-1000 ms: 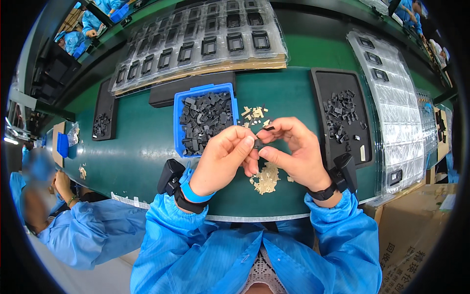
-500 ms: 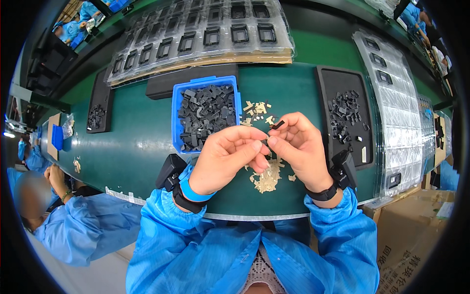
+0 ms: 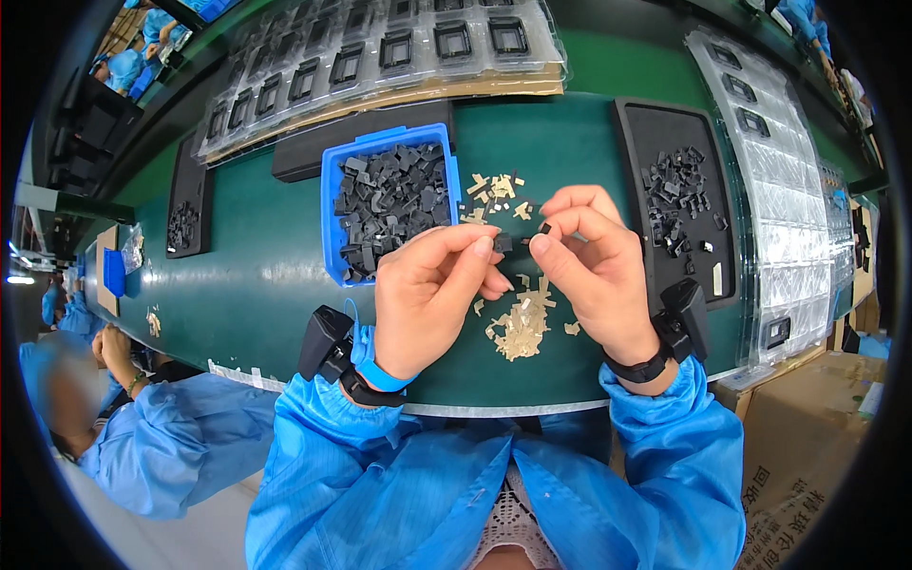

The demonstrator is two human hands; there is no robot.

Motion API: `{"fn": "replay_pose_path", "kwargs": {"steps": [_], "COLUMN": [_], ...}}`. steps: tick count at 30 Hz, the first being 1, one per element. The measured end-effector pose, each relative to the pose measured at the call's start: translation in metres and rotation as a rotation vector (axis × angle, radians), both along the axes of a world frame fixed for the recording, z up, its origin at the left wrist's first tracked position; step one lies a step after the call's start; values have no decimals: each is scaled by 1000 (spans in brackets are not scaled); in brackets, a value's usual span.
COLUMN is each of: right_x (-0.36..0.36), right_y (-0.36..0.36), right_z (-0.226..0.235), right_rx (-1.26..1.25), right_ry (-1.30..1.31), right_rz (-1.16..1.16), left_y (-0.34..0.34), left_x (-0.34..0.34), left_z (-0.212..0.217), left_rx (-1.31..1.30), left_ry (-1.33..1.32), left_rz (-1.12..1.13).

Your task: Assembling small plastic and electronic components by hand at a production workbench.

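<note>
Between the thumb and forefinger of my left hand (image 3: 429, 296) is a small black plastic part (image 3: 503, 243). My right hand (image 3: 600, 281) faces it, pinching a small dark piece (image 3: 544, 228) at its fingertips; its exact kind is too small to make out. A narrow gap separates the two hands. Behind my left hand stands a blue bin (image 3: 329, 214) full of similar black parts (image 3: 394, 195). Cream-coloured scraps (image 3: 521, 328) lie in a pile below my hands, and more cream scraps (image 3: 495, 189) lie beyond them.
A black tray (image 3: 655, 133) of small black pieces lies at the right, beside clear plastic trays (image 3: 781, 209). More clear trays with black frames (image 3: 397, 49) are stacked at the back. Another black tray (image 3: 188, 166) stands left. A co-worker in blue (image 3: 180, 432) sits at the left.
My hands have drawn apart, my right hand shifting right, so the black part in my left fingers now shows. The view has also shifted slightly.
</note>
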State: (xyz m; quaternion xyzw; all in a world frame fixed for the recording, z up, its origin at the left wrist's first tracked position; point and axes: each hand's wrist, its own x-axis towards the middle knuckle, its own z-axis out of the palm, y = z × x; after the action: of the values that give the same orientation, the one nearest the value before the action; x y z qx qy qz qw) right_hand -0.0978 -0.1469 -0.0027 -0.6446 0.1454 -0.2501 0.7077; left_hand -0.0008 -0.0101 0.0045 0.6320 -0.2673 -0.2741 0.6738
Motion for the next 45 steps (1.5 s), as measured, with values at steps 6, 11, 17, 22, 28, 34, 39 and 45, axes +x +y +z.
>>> {"fn": "replay_pose_path", "kwargs": {"steps": [6,11,17,22,28,34,39,45], "right_x": [1,2,2,1,1,1,1,0], "right_y": [-1,-1,0,0,-1,0,-1,-1], "right_z": [1,1,1,1,1,2,1,1], "right_rx": [-472,-592,-600,-600,-587,-584,-590,-592], "right_ry": [29,62,73,85,93,105,103,96], "right_rz": [-94,-101,-109,-99,-98,-99,-103,-116], "left_y": [-1,-1,0,0,0,-1,-3,-2], "left_x": [0,1,1,1,1,1,-1,-2], "left_z": [-2,-3,-5,-4,-4,-4,-5,-4], "left_rx": [115,115,121,129,137,139,138,137], "left_ry": [-232,-286,-320,-319,-318,-298,-323,-351], "left_rz": [-11,-56,-60,-69,-79,-80,-19,-8]}}
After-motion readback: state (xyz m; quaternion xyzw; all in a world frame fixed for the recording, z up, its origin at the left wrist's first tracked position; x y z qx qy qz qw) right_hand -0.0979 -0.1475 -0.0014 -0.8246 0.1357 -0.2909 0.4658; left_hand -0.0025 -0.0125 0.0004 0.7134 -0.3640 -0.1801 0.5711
